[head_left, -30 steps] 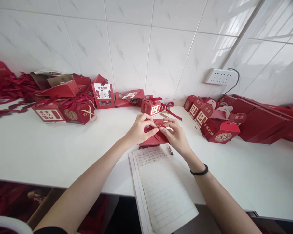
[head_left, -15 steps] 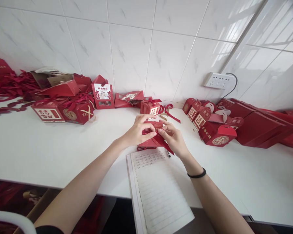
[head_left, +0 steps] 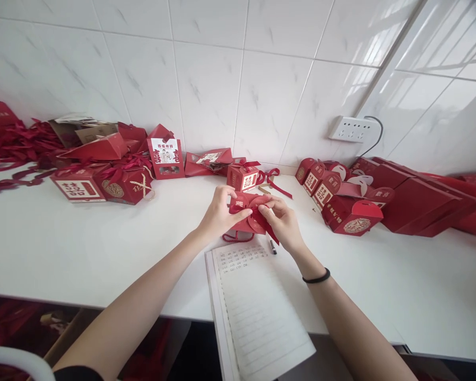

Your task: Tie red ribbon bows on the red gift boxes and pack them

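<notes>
A small red gift box [head_left: 244,225] with gold print sits in front of me, its rounded top flaps folded together. Dark red ribbon [head_left: 272,233] crosses its top, and one tail hangs toward the front right. My left hand [head_left: 220,214] grips the box's left side, fingers at the back and thumb across the top by the ribbon. On the right side, my right hand [head_left: 283,222] pinches the ribbon between thumb and fingers near the middle of the top. A red cord [head_left: 238,239] loops out below the box's front edge. The fingertips partly hide the ribbon's crossing.
An open lined notebook [head_left: 262,307] with handwriting overhangs the table's front edge, a pen [head_left: 273,247] beside it. Finished boxes stand on the left [head_left: 129,185], behind [head_left: 244,177] and on the right [head_left: 353,217]. A power strip [head_left: 349,129] is on the tiled wall.
Both hands have shifted: the left thumb now lies straighter across the box top and the fingers spread more to its sides. More of the box's flaps and the cord show.
</notes>
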Action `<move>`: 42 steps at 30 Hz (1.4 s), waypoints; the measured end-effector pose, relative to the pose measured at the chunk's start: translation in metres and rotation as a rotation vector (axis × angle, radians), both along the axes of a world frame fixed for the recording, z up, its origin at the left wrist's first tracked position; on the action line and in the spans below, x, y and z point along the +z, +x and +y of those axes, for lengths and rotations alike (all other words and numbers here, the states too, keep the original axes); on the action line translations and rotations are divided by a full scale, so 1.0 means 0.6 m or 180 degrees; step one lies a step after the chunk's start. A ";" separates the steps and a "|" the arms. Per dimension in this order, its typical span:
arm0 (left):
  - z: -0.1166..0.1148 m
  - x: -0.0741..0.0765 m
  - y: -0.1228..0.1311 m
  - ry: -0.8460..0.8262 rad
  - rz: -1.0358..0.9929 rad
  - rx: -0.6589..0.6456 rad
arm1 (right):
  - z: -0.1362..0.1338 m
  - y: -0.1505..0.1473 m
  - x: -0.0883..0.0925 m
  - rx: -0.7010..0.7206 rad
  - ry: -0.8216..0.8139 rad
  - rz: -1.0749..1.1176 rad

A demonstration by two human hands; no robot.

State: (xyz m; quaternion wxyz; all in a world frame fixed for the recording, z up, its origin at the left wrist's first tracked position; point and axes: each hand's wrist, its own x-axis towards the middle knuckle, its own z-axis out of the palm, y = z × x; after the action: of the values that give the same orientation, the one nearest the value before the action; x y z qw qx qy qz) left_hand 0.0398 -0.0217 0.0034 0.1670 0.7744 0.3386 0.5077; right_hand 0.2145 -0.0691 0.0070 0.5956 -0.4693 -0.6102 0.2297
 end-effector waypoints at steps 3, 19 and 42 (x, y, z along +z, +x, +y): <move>0.001 0.004 -0.003 -0.0175 0.0030 -0.0243 | 0.003 0.002 -0.004 -0.0060 0.0053 0.0060; -0.021 0.013 0.005 -0.0097 0.0223 0.0652 | 0.004 -0.005 -0.012 -0.0002 0.0251 -0.0128; -0.016 0.020 -0.007 -0.0076 0.0514 0.0492 | 0.003 0.011 -0.001 0.0353 0.0107 -0.0139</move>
State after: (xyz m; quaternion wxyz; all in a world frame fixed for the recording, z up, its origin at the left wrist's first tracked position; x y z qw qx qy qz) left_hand 0.0357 -0.0314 0.0154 0.1087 0.7823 0.4157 0.4510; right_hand 0.2209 -0.0670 0.0061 0.5762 -0.4296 -0.6519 0.2418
